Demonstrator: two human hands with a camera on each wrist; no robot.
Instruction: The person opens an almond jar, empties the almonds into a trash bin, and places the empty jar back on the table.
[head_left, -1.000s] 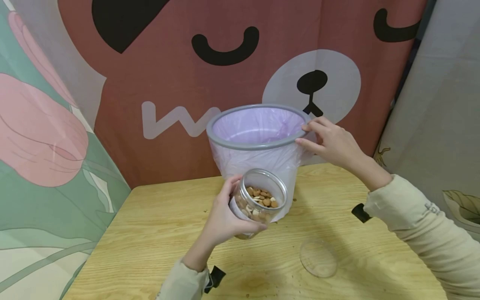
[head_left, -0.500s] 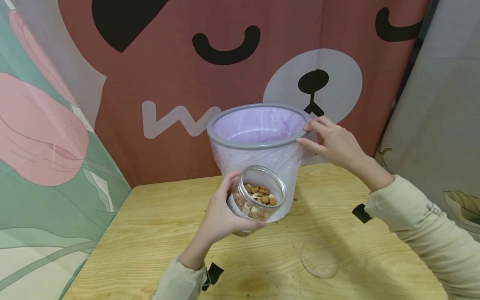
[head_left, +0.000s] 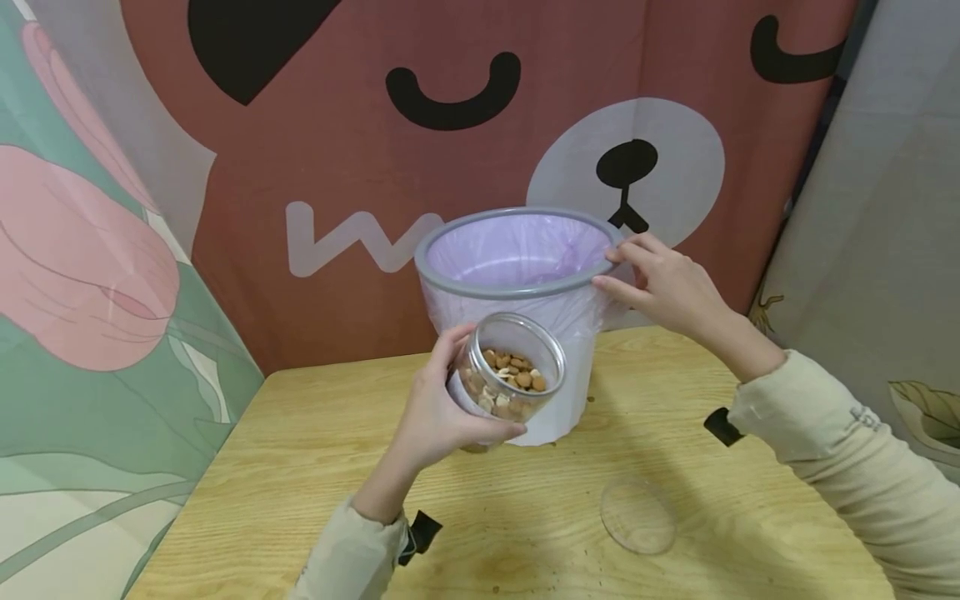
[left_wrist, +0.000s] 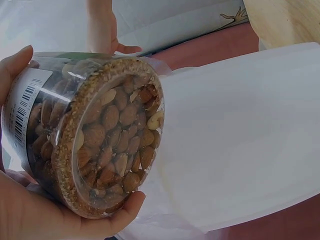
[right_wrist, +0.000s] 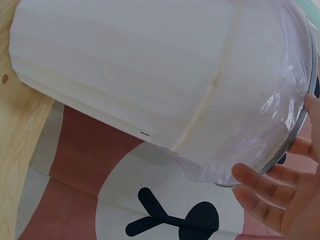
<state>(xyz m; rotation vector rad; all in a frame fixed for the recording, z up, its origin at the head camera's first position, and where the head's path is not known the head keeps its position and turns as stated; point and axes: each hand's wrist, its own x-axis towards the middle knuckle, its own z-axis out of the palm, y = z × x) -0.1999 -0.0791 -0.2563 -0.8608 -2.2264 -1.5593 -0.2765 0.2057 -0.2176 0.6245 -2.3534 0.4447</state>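
Note:
My left hand (head_left: 442, 412) grips a clear plastic jar (head_left: 525, 333) partly filled with almonds and paler nuts. The jar has no lid on and leans toward the right, its mouth facing up at the head camera. In the left wrist view almonds (left_wrist: 112, 117) show through its base, and a barcode label (left_wrist: 26, 107) is on its side. Right behind the jar stands a white trash bin (head_left: 566, 404) with a grey rim (head_left: 517, 293) and a pale purple liner (head_left: 487, 250). My right hand (head_left: 675, 287) holds the bin's rim at the right, thumb on the near side.
A clear round lid (head_left: 637, 517) lies flat on the wooden table (head_left: 315, 467). Behind the table hangs a red-brown curtain (head_left: 337, 150) with a cartoon face. A black strap piece (head_left: 423, 533) hangs by the left wrist, another (head_left: 722, 427) by the right.
My left hand has raised the jar slightly and moved it a little left, nearer the bin's rim in the head view. The right hand keeps its place on the rim.

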